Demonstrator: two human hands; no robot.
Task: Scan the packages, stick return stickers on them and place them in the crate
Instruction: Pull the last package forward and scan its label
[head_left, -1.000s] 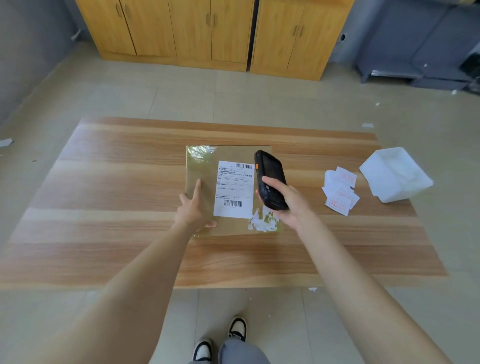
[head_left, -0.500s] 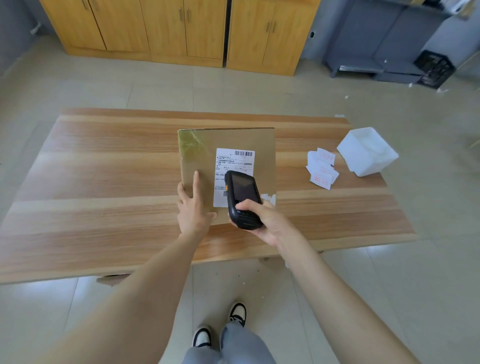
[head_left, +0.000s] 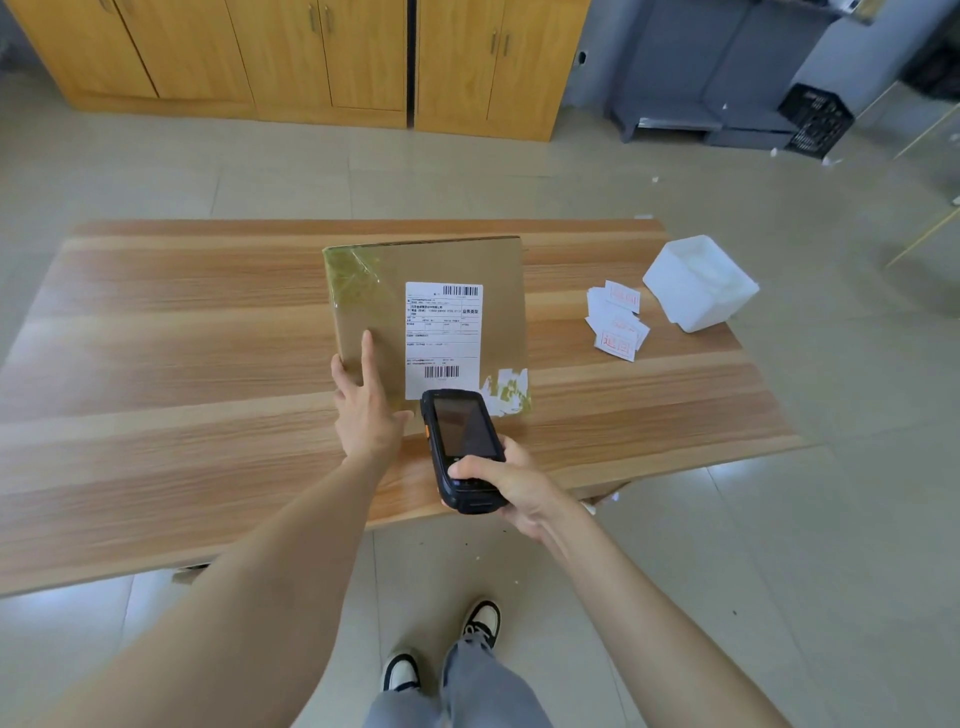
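The package (head_left: 431, 270), a flat brown carton, lies on the wooden table (head_left: 156, 364) a little beyond its middle. Its near edge is mostly hidden: the left hand (head_left: 366, 410) covers the 7 o'clock corner, and the head of the scanner (head_left: 462, 447) overlaps the edge at 6 o'clock. The shipping label (head_left: 442, 338) shows two barcodes, but its print is too small to read. Torn white paper and yellowish tape mark the carton's 5 o'clock corner.

The left hand lies flat, fingers straight, forefinger stretched up the carton's top face and thumb spread toward the scanner. The right hand (head_left: 514, 486) wraps the scanner's lower body, thumb across the keypad (the screen is dark, nothing legible).

At 3 o'clock from the package, apart from it, sits a loose pile of return stickers (head_left: 618, 322) with blurred red characters. Just beyond them is a white tub (head_left: 701, 283), close to the table's right edge; what it holds cannot be made out. The black crate (head_left: 815, 119) stands on the floor at 1 o'clock, well apart.

The carton's far edge runs near the table's far edge. A broad stretch of table top lies at 9 o'clock, its left end cut off by the frame.
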